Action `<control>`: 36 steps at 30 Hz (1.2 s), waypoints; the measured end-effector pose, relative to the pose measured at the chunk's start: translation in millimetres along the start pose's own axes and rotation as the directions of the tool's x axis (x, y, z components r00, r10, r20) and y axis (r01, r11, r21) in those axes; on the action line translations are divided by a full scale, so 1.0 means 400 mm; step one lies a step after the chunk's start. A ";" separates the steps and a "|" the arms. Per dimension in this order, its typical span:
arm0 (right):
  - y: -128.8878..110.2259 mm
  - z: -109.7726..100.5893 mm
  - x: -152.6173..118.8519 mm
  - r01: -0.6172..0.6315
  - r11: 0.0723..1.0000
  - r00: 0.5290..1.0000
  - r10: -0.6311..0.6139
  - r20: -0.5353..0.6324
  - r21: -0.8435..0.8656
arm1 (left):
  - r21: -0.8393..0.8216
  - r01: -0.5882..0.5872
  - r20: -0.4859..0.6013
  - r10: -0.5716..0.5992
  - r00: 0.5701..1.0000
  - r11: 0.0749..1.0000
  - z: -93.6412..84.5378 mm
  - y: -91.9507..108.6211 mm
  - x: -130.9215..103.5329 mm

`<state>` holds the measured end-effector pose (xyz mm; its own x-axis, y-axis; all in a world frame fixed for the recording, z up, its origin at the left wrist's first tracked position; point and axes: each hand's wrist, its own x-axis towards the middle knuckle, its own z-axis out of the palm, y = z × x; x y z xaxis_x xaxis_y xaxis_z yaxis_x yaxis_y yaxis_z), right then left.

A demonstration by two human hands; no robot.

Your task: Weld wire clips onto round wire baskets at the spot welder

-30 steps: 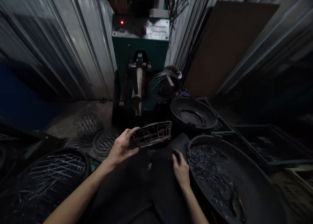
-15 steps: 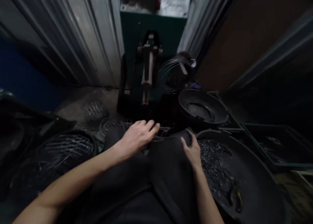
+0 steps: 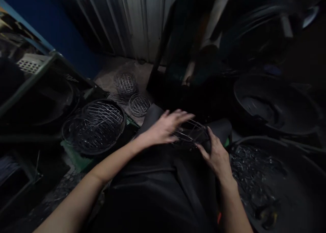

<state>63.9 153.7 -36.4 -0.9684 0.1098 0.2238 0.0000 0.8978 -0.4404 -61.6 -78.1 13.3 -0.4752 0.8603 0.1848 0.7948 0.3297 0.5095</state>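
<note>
Between my hands, above the dark cloth (image 3: 163, 189) over my lap, is a wire rack (image 3: 189, 137) of thin metal bars, tilted and partly hidden. My right hand (image 3: 217, 155) grips its right side between thumb and fingers. At its left side my left hand (image 3: 165, 127) is slightly blurred, with fingers stretched out over the wires and thumb apart; I cannot tell whether it touches them. A black round tub (image 3: 124, 138) at the left holds wire grids. Right of my right hand, a large dark basin (image 3: 300, 189) holds many small bent wire pieces (image 3: 254, 172).
Round wire grids lie stacked on the floor (image 3: 142, 71) ahead, beside a dark machine (image 3: 189, 71). Another dark basin (image 3: 280, 85) stands at the far right. Pliers (image 3: 271, 216) with yellow on the handles lie in the near basin. A green-edged crate (image 3: 33, 80) is at the left.
My view has swung left and closer down. The wire rack is now up between my hands, with my right hand closed on its edge; before, that hand rested on the dark cloth.
</note>
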 end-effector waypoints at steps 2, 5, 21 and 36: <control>-0.005 -0.014 0.008 0.001 0.999 1.000 -0.001 0.014 -0.044 | -0.147 0.125 -0.091 -0.139 0.986 0.981 0.000 -0.090 -0.051; -0.008 -0.024 0.017 0.009 0.996 0.999 -0.006 0.042 -0.087 | -0.226 0.245 0.014 -0.248 0.969 0.943 0.045 -0.193 -0.081; 0.046 -0.064 -0.035 -0.243 0.863 0.908 0.363 -0.209 0.444 | -0.391 0.085 -0.180 -0.166 0.970 0.917 -0.128 -0.096 0.002; -0.018 0.193 -0.042 -0.346 -0.153 0.685 0.633 0.361 0.926 | -0.937 0.089 -0.183 -0.690 0.700 0.339 0.177 0.015 0.021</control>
<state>60.7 112.5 -104.3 -0.7534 0.4895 -0.4391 0.1041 -0.5705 -0.8147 -34.2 -41.3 -41.6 -0.9504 0.3036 -0.0680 -0.1261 -0.1759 0.9763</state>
